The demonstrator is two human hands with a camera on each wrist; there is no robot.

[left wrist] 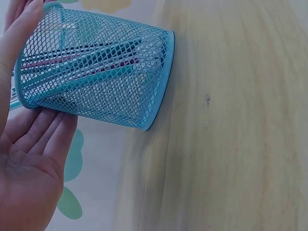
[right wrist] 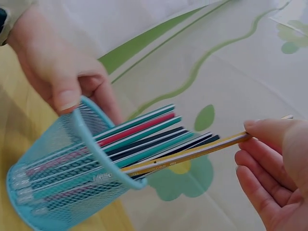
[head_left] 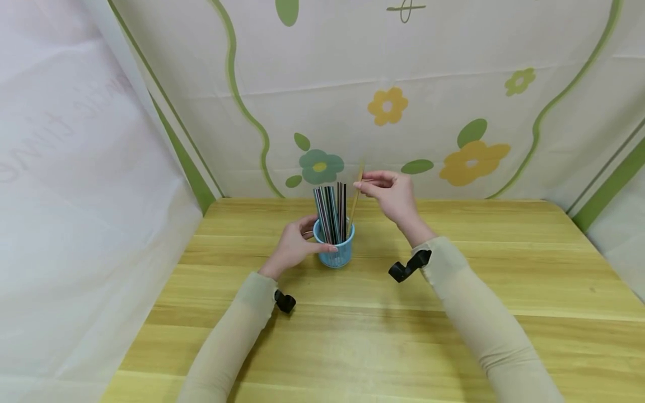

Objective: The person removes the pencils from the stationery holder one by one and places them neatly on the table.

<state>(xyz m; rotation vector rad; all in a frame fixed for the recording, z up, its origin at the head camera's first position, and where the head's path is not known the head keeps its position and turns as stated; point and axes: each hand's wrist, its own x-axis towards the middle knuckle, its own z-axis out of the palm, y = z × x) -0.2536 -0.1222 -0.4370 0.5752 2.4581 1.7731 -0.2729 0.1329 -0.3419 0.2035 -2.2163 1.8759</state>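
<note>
A light-blue mesh pencil cup point(head_left: 336, 257) stands upright on the table and holds several pencils point(right wrist: 139, 134) in green, red and black with white stripes. My left hand point(head_left: 294, 245) grips the cup near its rim, thumb on the near side and fingers round the far side. Between thumb and index finger, my right hand point(head_left: 395, 196) pinches a yellow pencil point(right wrist: 187, 155) near its upper end. The lower end of that pencil is inside the cup, leaning on the rim to the right of the others. The right hand's other fingers point(right wrist: 262, 185) are loosely bent and hold nothing.
The wooden table point(head_left: 322, 336) reaches back to a pale cloth point(head_left: 322, 67) printed with flowers and leaves. More white cloth point(head_left: 75, 196) hangs at the left. A black wrist mount point(head_left: 409, 266) sits on the right sleeve, another mount point(head_left: 285, 302) on the left.
</note>
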